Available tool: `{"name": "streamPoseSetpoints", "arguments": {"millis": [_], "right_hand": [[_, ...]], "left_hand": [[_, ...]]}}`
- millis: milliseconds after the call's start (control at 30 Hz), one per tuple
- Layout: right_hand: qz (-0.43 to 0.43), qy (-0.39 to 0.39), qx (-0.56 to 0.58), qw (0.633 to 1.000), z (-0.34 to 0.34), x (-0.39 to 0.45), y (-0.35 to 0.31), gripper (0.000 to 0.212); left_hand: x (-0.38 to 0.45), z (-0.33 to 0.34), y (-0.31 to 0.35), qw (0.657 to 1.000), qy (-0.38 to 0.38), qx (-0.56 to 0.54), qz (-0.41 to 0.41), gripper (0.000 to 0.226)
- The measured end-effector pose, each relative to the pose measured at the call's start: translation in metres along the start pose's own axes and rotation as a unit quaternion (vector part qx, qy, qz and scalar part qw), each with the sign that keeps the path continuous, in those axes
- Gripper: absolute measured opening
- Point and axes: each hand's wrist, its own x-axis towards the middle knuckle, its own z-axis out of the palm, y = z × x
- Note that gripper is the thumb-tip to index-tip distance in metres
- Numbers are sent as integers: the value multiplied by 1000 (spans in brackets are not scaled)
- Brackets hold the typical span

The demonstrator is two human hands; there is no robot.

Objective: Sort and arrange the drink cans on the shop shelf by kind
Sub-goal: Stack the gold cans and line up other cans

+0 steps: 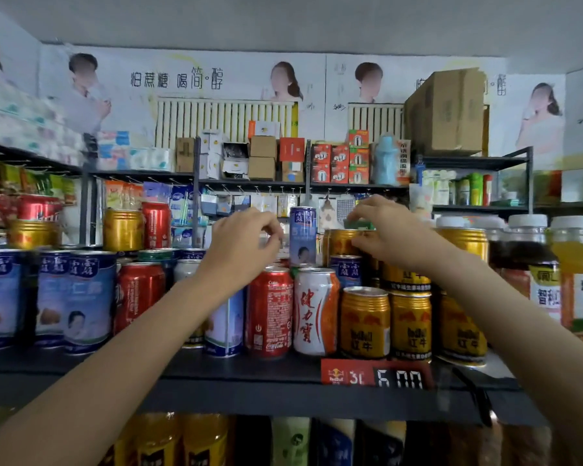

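Observation:
The dark shelf (249,368) carries mixed cans in two tiers. A slim blue-and-white can (302,237) stands on the upper tier at the middle. My left hand (246,243) hovers just left of it with loosely curled fingers, a small gap between them, holding nothing. My right hand (387,230) grips the top of a gold can (340,243) on the upper tier; a green patch (362,225) shows between finger and thumb. In the front row stand a red cola can (270,314), a white-and-orange can (315,311) and gold Red Bull cans (365,324).
Large blue cans (78,297) fill the shelf's left, with red (155,225) and gold (122,230) cans stacked above. Orange juice bottles with white caps (576,270) stand at the right. A red price tag (374,376) hangs on the shelf edge. More bottles sit on the shelf below.

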Motion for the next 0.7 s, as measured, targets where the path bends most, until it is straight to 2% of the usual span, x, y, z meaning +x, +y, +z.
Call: {"name": "streamPoseSetpoints", "arguments": {"millis": [133,300,367,533,633,700], "right_hand": [[32,-97,-42,994,15,27,-12,27],[117,-201,-107,967,48,50,-20,25],[136,-204,-123,962,59,55,-19,24],[181,-148,-67,970,56,61,-21,17],[165,-7,-87,982,30,73,-33,20],[119,83,-70,987,8,84,-50,22]], "left_hand": [[3,-12,-25,997,-69,44,-16,7],[-4,-13,-43,991,-134,-1,-3,10],[-7,-13,-48,989,-143,-29,-4,11],[-5,-20,-63,989,-85,-115,-34,9],[-2,-28,-67,984,-53,-168,-41,8],[0,-35,-67,973,-54,-218,-52,10]]}}
